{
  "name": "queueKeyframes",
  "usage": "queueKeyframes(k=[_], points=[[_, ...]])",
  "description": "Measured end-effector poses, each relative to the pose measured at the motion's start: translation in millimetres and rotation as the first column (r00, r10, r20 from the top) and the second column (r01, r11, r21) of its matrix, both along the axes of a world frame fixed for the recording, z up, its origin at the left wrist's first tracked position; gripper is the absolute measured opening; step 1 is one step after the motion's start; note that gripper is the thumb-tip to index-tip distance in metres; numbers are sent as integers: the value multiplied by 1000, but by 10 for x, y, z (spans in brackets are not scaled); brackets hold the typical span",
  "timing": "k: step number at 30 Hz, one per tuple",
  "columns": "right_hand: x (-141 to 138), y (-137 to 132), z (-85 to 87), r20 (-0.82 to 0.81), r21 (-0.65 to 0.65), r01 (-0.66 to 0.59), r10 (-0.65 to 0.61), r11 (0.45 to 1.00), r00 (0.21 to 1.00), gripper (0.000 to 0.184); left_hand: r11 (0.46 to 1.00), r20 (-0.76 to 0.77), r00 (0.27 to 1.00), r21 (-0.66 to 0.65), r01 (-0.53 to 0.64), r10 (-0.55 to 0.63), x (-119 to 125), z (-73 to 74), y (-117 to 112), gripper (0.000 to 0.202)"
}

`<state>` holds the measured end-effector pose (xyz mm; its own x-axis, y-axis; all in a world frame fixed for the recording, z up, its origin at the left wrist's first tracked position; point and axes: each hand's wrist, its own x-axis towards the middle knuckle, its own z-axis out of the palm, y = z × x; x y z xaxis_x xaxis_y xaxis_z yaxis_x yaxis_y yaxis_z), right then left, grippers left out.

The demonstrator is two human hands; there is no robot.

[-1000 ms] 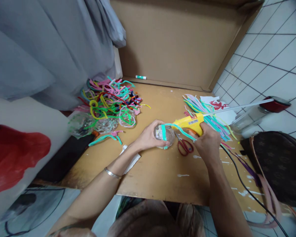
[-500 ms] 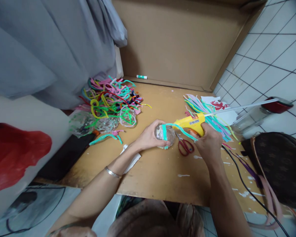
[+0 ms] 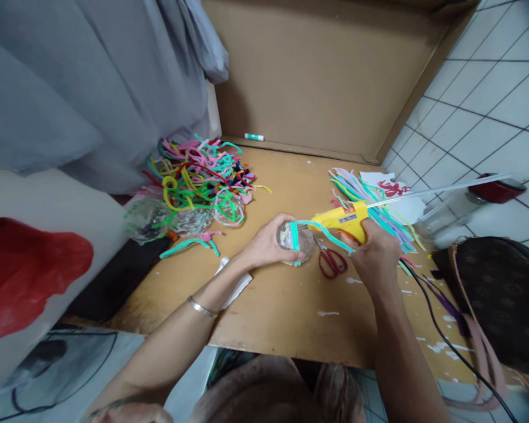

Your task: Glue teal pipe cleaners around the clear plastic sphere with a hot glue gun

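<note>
My left hand (image 3: 271, 242) is closed around a small clear plastic cup-like piece (image 3: 306, 245), with a turquoise pipe cleaner (image 3: 295, 236) running across it. The strip's loose end arches right, over the nozzle of a yellow hot glue gun (image 3: 341, 220), to my right hand (image 3: 377, 252). That hand is wrapped round the gun's handle, fingers near the orange trigger. The nozzle tip meets or almost meets the clear piece; the strip partly hides the spot. A long clear glue stick (image 3: 436, 191) sticks out of the gun's back. Red-handled scissors (image 3: 332, 262) lie just below the gun.
Tangled pipe cleaners (image 3: 198, 176) and clear plastic pieces (image 3: 191, 220) lie at left, near a black flat object (image 3: 119, 282). Straight pipe cleaners (image 3: 370, 205), a lidded jar (image 3: 454, 205) and a brown bag (image 3: 502, 299) are at right. A black cord (image 3: 441, 335) crosses the table's right side.
Almost nothing differs. Both hands, the clear piece and the glue gun keep their places; the view has shifted very slightly.
</note>
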<state>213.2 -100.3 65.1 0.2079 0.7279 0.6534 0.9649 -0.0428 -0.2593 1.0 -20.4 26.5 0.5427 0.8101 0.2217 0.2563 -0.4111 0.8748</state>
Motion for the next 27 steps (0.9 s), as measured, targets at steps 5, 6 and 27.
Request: queueKeyframes(k=[5,6,27], points=[[24,-17,-2,82,46,-53,49,998,995,26,1000,-6,1000,23,-6,6,5,16,-10,67],[26,-19,-2,93,52,-50,45,997,995,26,1000,-4,1000,25,-5,5,5,18,-11,66],[35,-14,15,65,39,-99,96,994,993,27,999,-5,1000,34,5,-5,1,8,-1,66]])
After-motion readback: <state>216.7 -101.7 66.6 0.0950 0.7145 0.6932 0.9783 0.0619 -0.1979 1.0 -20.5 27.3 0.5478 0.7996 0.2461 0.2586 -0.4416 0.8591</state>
